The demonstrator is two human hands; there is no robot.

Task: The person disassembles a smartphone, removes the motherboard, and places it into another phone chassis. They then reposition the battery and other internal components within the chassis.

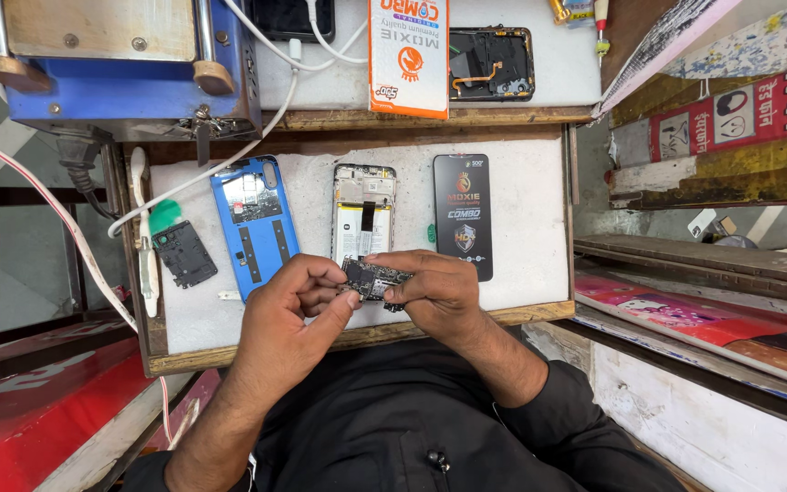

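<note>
1. Two hands on one small part: I'm holding a dark circuit board between them, just above the near edge of the white work mat.
2. My left hand pinches the board's left end, fingers curled narrow around it.
3. My right hand clamps the right end, thumb on the near side, fingers over the top.
4. It looks light, thin and stiff, and I judge it fragile, so edges are the place to grip, not the components.
5. Just beyond my hands lies the opened phone frame, with the blue back cover to its left and a black screen-protector pack to its right.
6. Further left sits a small black cover piece.
</note>
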